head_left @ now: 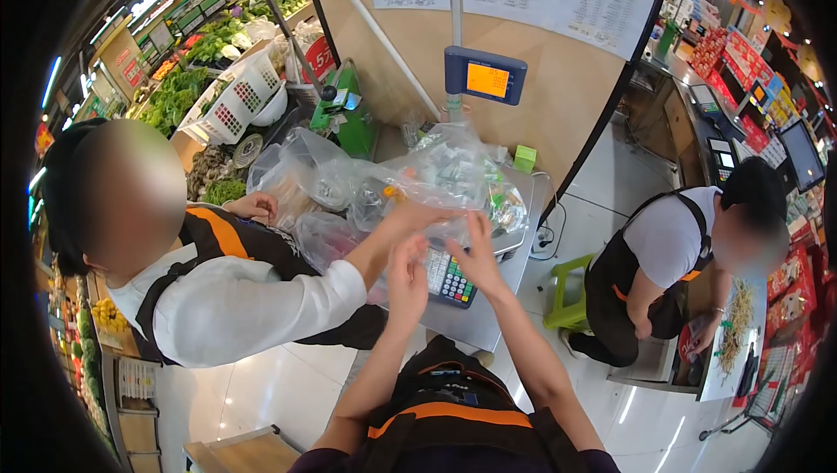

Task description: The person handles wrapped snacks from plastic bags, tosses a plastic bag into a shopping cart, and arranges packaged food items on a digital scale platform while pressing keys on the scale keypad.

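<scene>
My left hand [407, 271] is raised beside a co-worker's forearm, its fingers loosely bent and apart with nothing visible in them. My right hand [479, 257] is open over the scale's front edge, fingertips right at the lower rim of a clear plastic bag [449, 163]. Below and between my hands lies the scale's keypad [455, 281]. The co-worker's near hand [429, 215] reaches across to the same bag; their other hand [253, 206] hangs by the bags at left. More filled clear bags [309, 172] crowd the scale and counter, their contents partly hidden by glare.
A blue scale display [486, 75] stands on a pole behind the bags. A green bag-sealing device [353, 115] and a white basket [234, 98] are at back left. Another person bends by a side counter [732, 360] at right, near a green stool [568, 294].
</scene>
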`<move>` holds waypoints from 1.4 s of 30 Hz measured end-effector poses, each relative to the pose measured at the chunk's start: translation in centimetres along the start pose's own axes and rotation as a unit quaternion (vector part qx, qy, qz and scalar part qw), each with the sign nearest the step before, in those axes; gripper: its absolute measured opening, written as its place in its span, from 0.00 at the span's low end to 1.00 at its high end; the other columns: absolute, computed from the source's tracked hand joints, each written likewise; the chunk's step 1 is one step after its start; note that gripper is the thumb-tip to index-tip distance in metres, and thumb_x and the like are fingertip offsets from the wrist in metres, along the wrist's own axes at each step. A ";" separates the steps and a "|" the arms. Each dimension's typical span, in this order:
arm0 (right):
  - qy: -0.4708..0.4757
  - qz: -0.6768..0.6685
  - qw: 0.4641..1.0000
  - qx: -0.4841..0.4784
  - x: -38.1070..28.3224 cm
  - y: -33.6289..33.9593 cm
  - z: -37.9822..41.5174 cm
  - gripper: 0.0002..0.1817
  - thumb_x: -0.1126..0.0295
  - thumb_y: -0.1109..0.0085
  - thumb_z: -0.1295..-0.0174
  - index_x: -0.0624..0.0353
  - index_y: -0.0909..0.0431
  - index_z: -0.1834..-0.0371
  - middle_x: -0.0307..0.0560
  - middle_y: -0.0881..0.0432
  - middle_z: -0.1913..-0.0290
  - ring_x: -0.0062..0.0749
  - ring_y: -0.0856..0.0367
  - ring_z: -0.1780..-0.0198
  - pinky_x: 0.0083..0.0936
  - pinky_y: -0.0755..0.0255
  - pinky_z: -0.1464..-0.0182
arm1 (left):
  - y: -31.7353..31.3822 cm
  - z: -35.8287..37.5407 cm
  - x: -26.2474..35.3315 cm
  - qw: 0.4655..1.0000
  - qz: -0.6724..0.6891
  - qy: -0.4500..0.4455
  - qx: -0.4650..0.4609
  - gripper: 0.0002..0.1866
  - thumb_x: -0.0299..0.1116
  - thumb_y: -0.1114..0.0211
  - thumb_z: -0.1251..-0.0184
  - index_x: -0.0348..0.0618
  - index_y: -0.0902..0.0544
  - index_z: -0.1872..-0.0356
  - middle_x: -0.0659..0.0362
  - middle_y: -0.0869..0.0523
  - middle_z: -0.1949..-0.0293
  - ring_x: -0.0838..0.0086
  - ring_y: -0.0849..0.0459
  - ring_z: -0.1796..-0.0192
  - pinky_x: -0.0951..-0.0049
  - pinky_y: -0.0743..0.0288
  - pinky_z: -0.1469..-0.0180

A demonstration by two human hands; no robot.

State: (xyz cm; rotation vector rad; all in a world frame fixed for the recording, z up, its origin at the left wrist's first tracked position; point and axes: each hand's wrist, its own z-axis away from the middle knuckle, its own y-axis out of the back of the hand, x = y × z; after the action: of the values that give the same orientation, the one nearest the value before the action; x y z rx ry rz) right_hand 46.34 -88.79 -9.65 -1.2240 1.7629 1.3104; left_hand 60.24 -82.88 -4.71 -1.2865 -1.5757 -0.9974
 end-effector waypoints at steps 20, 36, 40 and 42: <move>-0.233 -0.054 0.943 0.230 1.6 5.5 7.6 0.11 0.76 0.48 0.35 0.57 0.20 0.52 0.44 0.29 0.38 0.27 0.26 0.43 0.21 0.30 0.48 | -7.0 -9.7 -12.4 0.991 0.076 0.110 -0.014 0.26 0.10 0.45 0.48 0.36 0.35 0.45 0.51 0.35 0.47 0.66 0.27 0.51 0.73 0.30 0.48; -0.351 -0.163 0.882 0.267 5.8 6.2 16.2 0.12 0.71 0.53 0.31 0.60 0.22 0.49 0.40 0.19 0.52 0.25 0.21 0.51 0.23 0.28 0.52 | -11.3 -14.1 -20.9 0.967 -0.214 0.000 -0.137 0.14 0.34 0.40 0.36 0.35 0.20 0.56 0.48 0.15 0.60 0.57 0.18 0.57 0.64 0.27 0.48; -0.381 -0.187 0.860 0.283 5.3 6.8 18.6 0.12 0.71 0.54 0.31 0.59 0.23 0.49 0.39 0.19 0.52 0.24 0.21 0.51 0.23 0.28 0.51 | -13.6 -16.7 -24.3 0.922 -0.301 -0.186 -0.159 0.23 0.26 0.40 0.43 0.32 0.26 0.44 0.44 0.20 0.50 0.49 0.22 0.49 0.59 0.30 0.44; -0.388 -0.205 0.847 0.300 5.9 6.9 19.6 0.13 0.70 0.54 0.31 0.58 0.24 0.48 0.38 0.19 0.52 0.24 0.20 0.51 0.23 0.28 0.51 | -14.5 -17.6 -24.9 0.906 -0.293 -0.183 -0.244 0.31 0.28 0.36 0.43 0.30 0.33 0.37 0.42 0.25 0.41 0.48 0.26 0.43 0.59 0.35 0.38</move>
State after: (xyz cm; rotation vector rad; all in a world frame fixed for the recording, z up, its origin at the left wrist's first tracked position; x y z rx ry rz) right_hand 36.76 -71.53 -18.45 -0.5320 1.0863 0.7313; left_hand 50.88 -109.29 -23.47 -1.4139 -2.1670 -1.6828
